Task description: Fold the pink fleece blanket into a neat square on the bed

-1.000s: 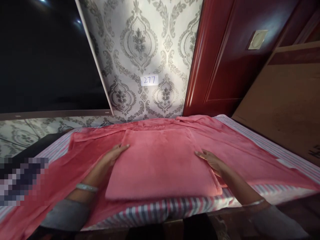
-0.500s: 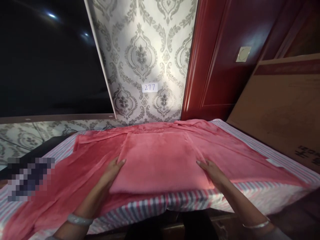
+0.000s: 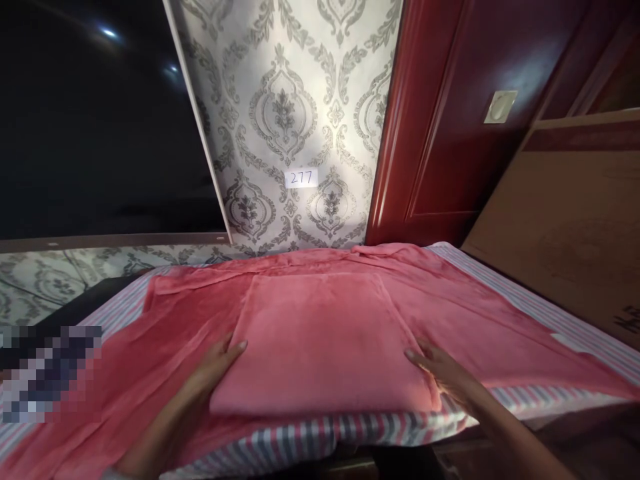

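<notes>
A folded pink plush blanket [image 3: 325, 343] lies flat in front of me, a neat rectangle with its near side close to the table's front edge. My left hand [image 3: 220, 360] grips its left side, thumb on top and the other fingers tucked down along the edge, partly hidden. On the opposite side, my right hand [image 3: 435, 367] holds the right edge in the same way, with the thumb over the top. Beneath the folded piece, more pink plush cloth [image 3: 475, 320] spreads out wrinkled to both sides.
A striped sheet [image 3: 480, 273] covers the table under the pink cloth. Behind stands a patterned wall with a paper label [image 3: 301, 178] reading 277. A large dark screen [image 3: 100, 133] hangs at left; a cardboard box [image 3: 565, 220] leans at right beside a red-brown door panel [image 3: 440, 120].
The view has shifted slightly, so the table and folded blanket appear lower and a bit larger. Both hands stay on the blanket's two sides.
</notes>
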A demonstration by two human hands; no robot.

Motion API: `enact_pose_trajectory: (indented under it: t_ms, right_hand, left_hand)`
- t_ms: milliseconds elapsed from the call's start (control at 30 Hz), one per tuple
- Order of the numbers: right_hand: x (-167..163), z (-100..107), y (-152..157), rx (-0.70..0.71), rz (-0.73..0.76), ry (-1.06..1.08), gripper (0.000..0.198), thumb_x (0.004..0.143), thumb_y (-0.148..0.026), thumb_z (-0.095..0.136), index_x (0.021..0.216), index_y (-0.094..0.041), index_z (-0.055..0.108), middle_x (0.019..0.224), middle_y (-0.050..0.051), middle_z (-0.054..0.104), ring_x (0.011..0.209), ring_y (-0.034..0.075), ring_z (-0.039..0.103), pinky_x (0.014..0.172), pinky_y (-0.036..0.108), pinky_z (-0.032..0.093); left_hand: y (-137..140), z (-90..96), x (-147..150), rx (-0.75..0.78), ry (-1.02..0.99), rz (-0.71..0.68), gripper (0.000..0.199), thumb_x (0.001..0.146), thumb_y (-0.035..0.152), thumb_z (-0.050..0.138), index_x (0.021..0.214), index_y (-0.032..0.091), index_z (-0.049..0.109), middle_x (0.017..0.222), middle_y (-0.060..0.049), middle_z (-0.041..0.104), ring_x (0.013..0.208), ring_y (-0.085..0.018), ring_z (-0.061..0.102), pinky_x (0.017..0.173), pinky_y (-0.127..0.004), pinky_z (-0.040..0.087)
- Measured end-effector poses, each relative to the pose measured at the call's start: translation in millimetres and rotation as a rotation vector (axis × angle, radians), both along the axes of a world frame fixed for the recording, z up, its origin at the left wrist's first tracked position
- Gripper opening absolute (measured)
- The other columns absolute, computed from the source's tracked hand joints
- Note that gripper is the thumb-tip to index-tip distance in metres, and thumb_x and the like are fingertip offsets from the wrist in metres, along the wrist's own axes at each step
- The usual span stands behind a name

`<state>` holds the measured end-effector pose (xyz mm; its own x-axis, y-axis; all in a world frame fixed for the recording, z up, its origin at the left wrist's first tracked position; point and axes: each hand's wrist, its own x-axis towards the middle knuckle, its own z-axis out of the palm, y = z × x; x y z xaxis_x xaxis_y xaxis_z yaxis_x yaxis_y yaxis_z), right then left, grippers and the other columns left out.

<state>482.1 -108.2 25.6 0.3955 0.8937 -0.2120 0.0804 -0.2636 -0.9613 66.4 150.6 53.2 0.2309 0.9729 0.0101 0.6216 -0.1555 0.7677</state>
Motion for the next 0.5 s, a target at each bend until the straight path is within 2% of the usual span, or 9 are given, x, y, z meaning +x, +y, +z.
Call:
enact_pose_trajectory:
  t_ms: [67, 100, 167, 233, 333, 400, 500]
  right_hand:
    - [14.5, 5.4, 4.0, -0.073, -0.081, -0.326, 0.057, 0.078, -0.060, 0.057, 0.118, -0.020, 0.067, 0.105, 0.013, 0.075, 0.094, 0.035, 0.071, 0.077, 0.046, 0.058]
    - [19.6, 10.8, 10.4, -0.069, -0.119, -0.494, 0.056, 0.080, -0.056, 0.055, 0.122, -0.021, 0.066, 0.108, 0.012, 0.075, 0.098, 0.034, 0.070, 0.082, 0.046, 0.056]
    - [21.8, 28.3, 34.3, 0.024, -0.136, -0.761, 0.054, 0.085, -0.049, 0.052, 0.130, -0.022, 0.063, 0.122, 0.011, 0.071, 0.113, 0.032, 0.065, 0.099, 0.046, 0.050]
    - [12.8, 52.2, 72.0, 0.129, -0.069, -0.908, 0.052, 0.088, -0.044, 0.052, 0.134, -0.022, 0.061, 0.137, 0.011, 0.063, 0.128, 0.031, 0.056, 0.109, 0.045, 0.042]
    - [-11.0, 86.0, 139.3, 0.169, 0.080, -1.040, 0.051, 0.095, -0.039, 0.048, 0.142, -0.020, 0.056, 0.142, 0.011, 0.059, 0.133, 0.030, 0.051, 0.111, 0.044, 0.039]
    - [-24.1, 95.1, 177.5, 0.149, 0.118, -1.121, 0.052, 0.099, -0.035, 0.044, 0.147, -0.017, 0.049, 0.145, 0.013, 0.056, 0.134, 0.029, 0.049, 0.112, 0.043, 0.037]
    - [-31.9, 79.2, 209.5, 0.034, 0.102, -1.208, 0.052, 0.103, -0.038, 0.039, 0.149, -0.016, 0.046, 0.148, 0.014, 0.052, 0.137, 0.031, 0.045, 0.113, 0.047, 0.032]
  left_hand:
    - [12.5, 14.2, -1.8, 0.066, 0.110, 0.015, 0.065, 0.077, 0.057, 0.057, 0.123, 0.012, 0.064, 0.091, -0.013, 0.076, 0.092, -0.034, 0.072, 0.080, -0.043, 0.058]
    - [19.4, 23.0, 0.9, 0.132, 0.180, 0.027, 0.067, 0.080, 0.056, 0.054, 0.128, 0.010, 0.061, 0.091, -0.013, 0.076, 0.091, -0.034, 0.072, 0.081, -0.044, 0.057]
    - [32.8, 42.5, 18.5, 0.304, 0.301, 0.011, 0.067, 0.084, 0.051, 0.050, 0.136, 0.009, 0.054, 0.105, -0.016, 0.074, 0.100, -0.034, 0.071, 0.088, -0.045, 0.055]
    - [44.2, 61.8, 53.7, 0.456, 0.316, -0.136, 0.060, 0.088, 0.044, 0.049, 0.139, 0.013, 0.052, 0.132, -0.016, 0.066, 0.122, -0.031, 0.063, 0.103, -0.042, 0.049]
    - [56.2, 82.7, 123.2, 0.533, 0.335, -0.350, 0.057, 0.092, 0.040, 0.049, 0.143, 0.015, 0.049, 0.149, -0.014, 0.054, 0.139, -0.026, 0.049, 0.115, -0.039, 0.038]
    - [62.0, 85.9, 162.6, 0.495, 0.417, -0.452, 0.059, 0.094, 0.041, 0.049, 0.145, 0.011, 0.047, 0.152, -0.017, 0.049, 0.142, -0.027, 0.044, 0.117, -0.039, 0.034]
    - [70.1, 67.9, 192.0, 0.440, 0.595, -0.452, 0.059, 0.097, 0.042, 0.046, 0.148, 0.012, 0.044, 0.157, -0.018, 0.041, 0.148, -0.031, 0.034, 0.122, -0.049, 0.022]
